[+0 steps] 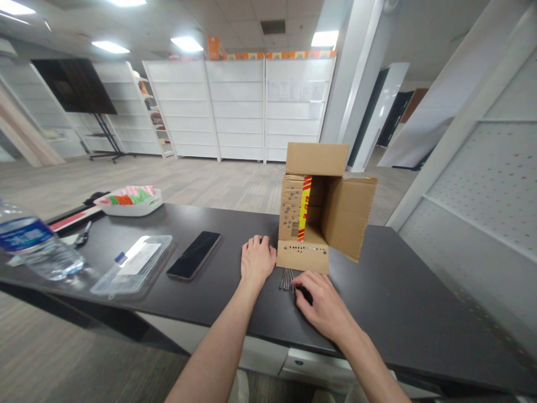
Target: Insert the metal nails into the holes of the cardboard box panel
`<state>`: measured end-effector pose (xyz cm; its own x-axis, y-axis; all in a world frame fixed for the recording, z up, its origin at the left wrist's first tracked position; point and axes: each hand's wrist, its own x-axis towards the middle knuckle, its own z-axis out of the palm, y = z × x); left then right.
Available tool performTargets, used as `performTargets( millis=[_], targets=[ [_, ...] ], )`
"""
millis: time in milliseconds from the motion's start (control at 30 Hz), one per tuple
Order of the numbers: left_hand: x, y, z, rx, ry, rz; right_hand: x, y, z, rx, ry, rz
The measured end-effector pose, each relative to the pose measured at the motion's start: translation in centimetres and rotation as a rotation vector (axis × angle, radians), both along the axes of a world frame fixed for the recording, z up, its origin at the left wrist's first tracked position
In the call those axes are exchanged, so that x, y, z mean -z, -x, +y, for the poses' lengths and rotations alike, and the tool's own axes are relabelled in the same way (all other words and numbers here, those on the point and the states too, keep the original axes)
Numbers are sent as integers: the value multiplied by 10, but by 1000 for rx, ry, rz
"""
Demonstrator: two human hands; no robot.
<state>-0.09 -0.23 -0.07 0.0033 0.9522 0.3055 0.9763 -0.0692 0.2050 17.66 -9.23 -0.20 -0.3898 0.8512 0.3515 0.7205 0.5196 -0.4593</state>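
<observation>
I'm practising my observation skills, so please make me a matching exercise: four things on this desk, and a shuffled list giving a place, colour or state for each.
Things:
1. Cardboard box
2. Phone
3. Bottle
4. Thin metal pieces

Descriptions:
A. Clear, with a blue label
B. In a small bunch by the right hand
C. Open, with flaps spread outward
D. Lying flat, black side up

Right pairs: 1-C, 2-D, 3-A, 4-B.
</observation>
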Motion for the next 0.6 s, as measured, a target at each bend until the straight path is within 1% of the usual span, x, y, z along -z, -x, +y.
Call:
performTargets(
  millis=[133, 367, 600],
  targets=[
    [0, 0, 1, -1, 1, 0, -3, 0, -1, -26, 14, 4],
    [-1, -1, 0, -13, 13, 2, -4, 0, -1, -67, -21, 30],
    [1, 0, 1, -8, -2, 5, -4, 0, -2, -77, 11, 41]
  ],
)
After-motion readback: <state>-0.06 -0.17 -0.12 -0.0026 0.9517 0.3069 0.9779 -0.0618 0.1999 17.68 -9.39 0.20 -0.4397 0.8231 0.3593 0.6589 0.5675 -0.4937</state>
